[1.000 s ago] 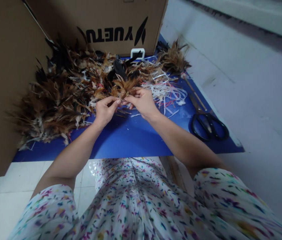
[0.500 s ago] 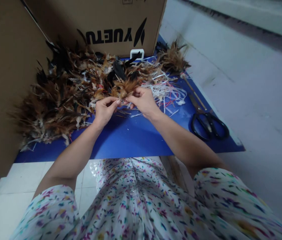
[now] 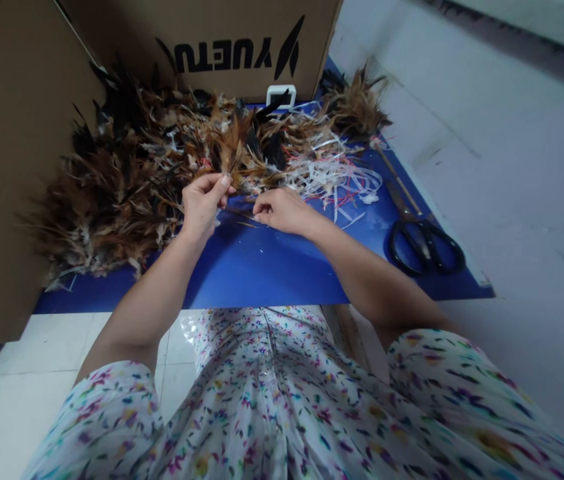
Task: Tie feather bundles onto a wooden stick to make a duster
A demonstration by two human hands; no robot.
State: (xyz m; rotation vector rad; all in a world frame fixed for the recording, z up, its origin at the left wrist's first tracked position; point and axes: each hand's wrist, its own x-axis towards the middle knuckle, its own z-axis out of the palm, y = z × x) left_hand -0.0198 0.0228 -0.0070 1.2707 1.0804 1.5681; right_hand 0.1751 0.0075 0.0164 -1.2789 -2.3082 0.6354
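My left hand [image 3: 203, 200] pinches the base of a small bunch of brown feathers [image 3: 231, 152] between thumb and forefinger, its tips pointing up and away. To its right, apart from it, my right hand [image 3: 282, 210] is closed with its fingers curled down over the table near some loose dark feathers [image 3: 243, 217]. What its fingertips hold, if anything, is hidden. Beyond both hands lies a big heap of brown and black feathers [image 3: 127, 193]. White and red plastic strips [image 3: 335, 177] lie tangled to the right of my right hand.
Large black-handled scissors [image 3: 425, 245] lie at the right edge of the blue table [image 3: 267, 273]. Beyond them is a feather duster [image 3: 359, 110] with a thin stick. A cardboard box [image 3: 242, 33] stands behind, with a small white device [image 3: 281, 97] before it. More cardboard [image 3: 7, 167] stands left.
My hands have come apart. The left moved slightly left and up with the feather bunch; the right let go of the bunch and curled lower. The view has shifted slightly.
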